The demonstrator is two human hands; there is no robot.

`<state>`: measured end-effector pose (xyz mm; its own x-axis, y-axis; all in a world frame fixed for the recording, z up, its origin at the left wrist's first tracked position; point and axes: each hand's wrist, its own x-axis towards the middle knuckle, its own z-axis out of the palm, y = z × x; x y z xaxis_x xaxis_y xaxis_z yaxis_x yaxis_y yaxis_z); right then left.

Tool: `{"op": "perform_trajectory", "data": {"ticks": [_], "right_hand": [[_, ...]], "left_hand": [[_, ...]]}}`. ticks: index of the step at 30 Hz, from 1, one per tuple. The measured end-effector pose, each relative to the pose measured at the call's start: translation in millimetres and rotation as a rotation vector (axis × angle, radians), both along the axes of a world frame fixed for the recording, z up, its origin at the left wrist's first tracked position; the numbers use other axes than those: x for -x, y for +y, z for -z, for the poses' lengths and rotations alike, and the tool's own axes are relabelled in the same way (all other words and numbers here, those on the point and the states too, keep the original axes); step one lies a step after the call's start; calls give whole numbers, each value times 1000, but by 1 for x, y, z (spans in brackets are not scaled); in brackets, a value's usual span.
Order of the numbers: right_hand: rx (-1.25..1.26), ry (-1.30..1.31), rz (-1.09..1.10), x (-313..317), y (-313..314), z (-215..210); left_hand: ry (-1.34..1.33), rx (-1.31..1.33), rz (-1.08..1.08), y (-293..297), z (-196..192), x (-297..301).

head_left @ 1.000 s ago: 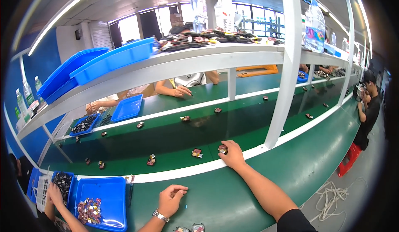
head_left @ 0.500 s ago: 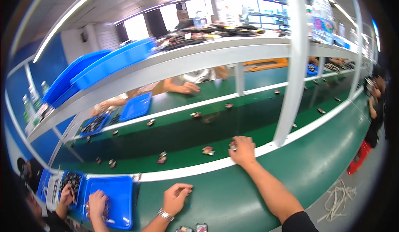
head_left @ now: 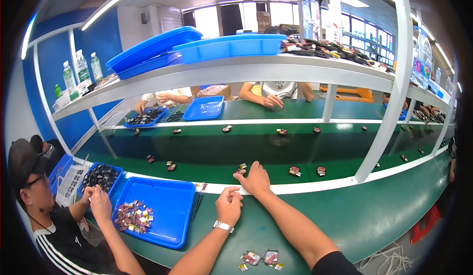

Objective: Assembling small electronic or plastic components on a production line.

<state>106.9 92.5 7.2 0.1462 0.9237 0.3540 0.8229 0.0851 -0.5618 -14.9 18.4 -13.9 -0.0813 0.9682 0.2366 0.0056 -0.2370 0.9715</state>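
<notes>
My right hand [head_left: 255, 180] reaches over the white rail to the dark green belt, its thumb and fingers apart around a small circuit part with a silver and yellow piece [head_left: 241, 168]. That part appears to lie on the belt; no grip shows. Left of it, on the near side of the rail, my left hand [head_left: 229, 207] hovers with fingers loosely bent and nothing visible in them; a metal watch [head_left: 223, 225] circles its wrist. Two similar parts [head_left: 252, 257] lie side by side on the green table before me. More such parts [head_left: 294, 170] rest along the belt.
A blue tray [head_left: 185, 216] holding a heap of small parts stands left, beside a seated co-worker whose hands [head_left: 96, 201] meet near a bin of black pieces [head_left: 102, 176]. A white post [head_left: 384, 97] and shelf [head_left: 295, 73] cross ahead. People sit across the belt.
The view has turned left. My right hand has moved left from one circuit part to another; the first stays on the belt. My left hand has come up closer to the rail.
</notes>
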Motion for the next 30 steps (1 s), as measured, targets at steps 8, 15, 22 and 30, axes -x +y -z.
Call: {"op": "perform_trajectory", "data": {"ticks": [8,15,22,30], "right_hand": [[-40,77,24,-6,26,10],[14,282,-679,-62,-75,-28],[-101,219,-733,-89,-116,-44],[-358,3,-284,-57,-128,-22]], "left_hand": [[-18,29,1,3,-1,-4],[-176,198,196,12,-4,9],[-203,426,752,-4,-22,7],[-307,376,673,-12,-19,0]]}}
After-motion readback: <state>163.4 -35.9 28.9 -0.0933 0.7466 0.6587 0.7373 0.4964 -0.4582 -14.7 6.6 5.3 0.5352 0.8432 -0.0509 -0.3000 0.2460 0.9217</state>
